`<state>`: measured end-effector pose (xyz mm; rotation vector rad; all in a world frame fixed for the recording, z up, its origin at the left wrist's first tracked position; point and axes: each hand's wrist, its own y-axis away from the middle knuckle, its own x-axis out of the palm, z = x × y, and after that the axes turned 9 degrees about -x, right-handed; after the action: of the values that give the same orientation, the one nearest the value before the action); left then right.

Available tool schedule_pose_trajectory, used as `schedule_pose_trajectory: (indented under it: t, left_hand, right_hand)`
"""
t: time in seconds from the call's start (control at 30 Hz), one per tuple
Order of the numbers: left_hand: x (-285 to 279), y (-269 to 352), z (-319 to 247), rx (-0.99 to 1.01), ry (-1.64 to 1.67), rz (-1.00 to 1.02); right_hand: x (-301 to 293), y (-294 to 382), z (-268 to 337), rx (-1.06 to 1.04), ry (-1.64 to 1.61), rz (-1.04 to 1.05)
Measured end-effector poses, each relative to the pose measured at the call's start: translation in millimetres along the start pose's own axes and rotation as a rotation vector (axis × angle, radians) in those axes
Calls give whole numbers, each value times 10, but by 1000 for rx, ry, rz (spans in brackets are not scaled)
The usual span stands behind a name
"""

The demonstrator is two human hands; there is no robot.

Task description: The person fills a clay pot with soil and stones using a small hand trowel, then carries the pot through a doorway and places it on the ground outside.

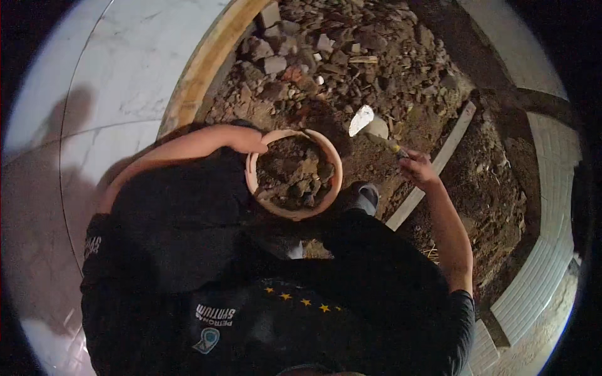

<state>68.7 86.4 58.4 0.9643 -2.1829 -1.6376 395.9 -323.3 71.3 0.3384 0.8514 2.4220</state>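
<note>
A round orange-pink container (334, 188), filled with soil and broken lumps (296, 174), sits in front of my knees. My left hand (251, 140) grips its upper left rim, with the thumb over the edge and the other fingers mostly hidden. Out to the right, my right hand (416, 168) is closed around the handle of a trowel (376, 128). The trowel's metal blade points up and left above the dirt, and part of it shines brightly in the light.
Loose soil and rubble (338, 61) spread ahead. A pale wooden strip (430, 167) lies diagonally near my right forearm. My shoe (368, 193) stands beside the container. Large pale tiles (127, 84) with a brownish edge (207, 56) border the left; ribbed tiles (555, 207) curve along the right.
</note>
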Motion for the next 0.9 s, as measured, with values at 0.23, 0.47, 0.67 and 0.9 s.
schedule_pose_trajectory:
  t: [0.23, 0.47, 0.67, 0.9]
  left_hand:
    - [116, -91, 84, 2, 6, -33]
    - [107, -76, 137, 51, 12, -18]
    - [146, -187, 201, -24, 34, 46]
    - [56, -3, 33, -6, -18, -13]
  right_hand:
    - [530, 236, 515, -143, 164, 482]
    - [997, 365, 945, -197, 763, 659]
    - [187, 95, 647, -92, 409, 385]
    - [-1078, -87, 99, 232, 748, 32]
